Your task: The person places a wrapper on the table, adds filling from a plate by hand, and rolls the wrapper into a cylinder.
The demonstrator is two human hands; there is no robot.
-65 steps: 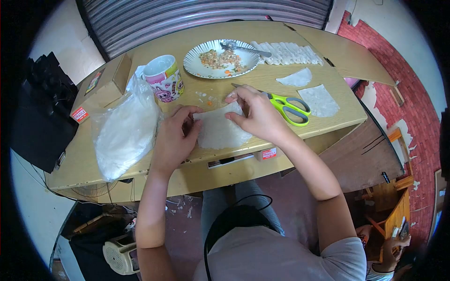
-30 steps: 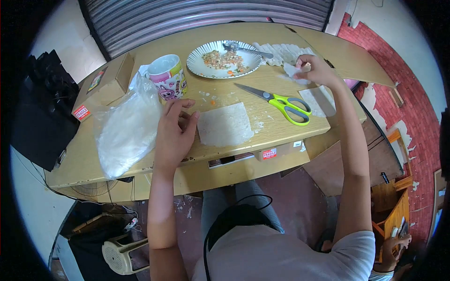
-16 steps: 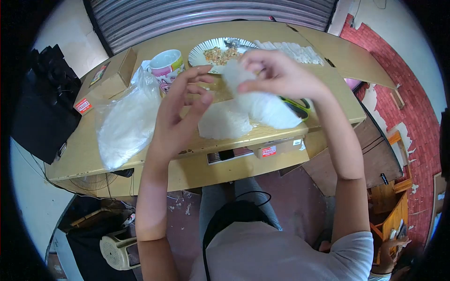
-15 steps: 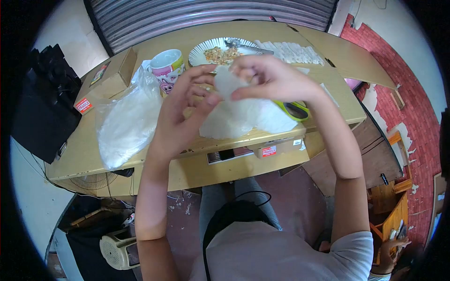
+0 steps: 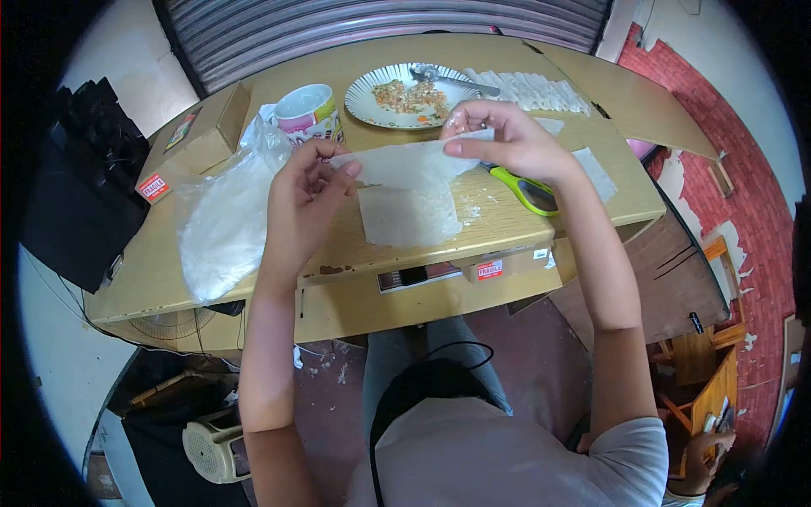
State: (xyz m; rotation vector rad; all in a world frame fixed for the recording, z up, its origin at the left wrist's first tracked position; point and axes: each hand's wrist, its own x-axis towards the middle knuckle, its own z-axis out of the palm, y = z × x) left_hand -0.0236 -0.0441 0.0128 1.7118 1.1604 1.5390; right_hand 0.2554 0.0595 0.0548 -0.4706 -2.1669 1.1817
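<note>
A thin white spring roll wrapper (image 5: 404,162) is stretched between my two hands above the table. My left hand (image 5: 311,190) pinches its left end, and my right hand (image 5: 507,142) grips the right end between thumb and fingers. Below it, another pale wrapper (image 5: 405,221) lies flat near the table's front edge. Just behind my hands, a white fluted plate (image 5: 359,99) holds chopped filling (image 5: 405,99) and a spoon (image 5: 452,81). Several rolled white wrappers (image 5: 532,90) lie in a row at the back right. Green-handled scissors (image 5: 525,193) rest beneath my right wrist.
A plastic bag of white contents (image 5: 224,228) lies at the left, near a mug (image 5: 306,110) and a cardboard box (image 5: 190,139). Another wrapper piece (image 5: 596,175) is right of the scissors. A second box (image 5: 498,267) sits under the tabletop. Another person's hand (image 5: 710,452) shows at lower right.
My hands have moved apart, and the wrapper, bunched between them before, is now spread out sideways. The larger white sheet seen below my hands before no longer covers the table by the scissors.
</note>
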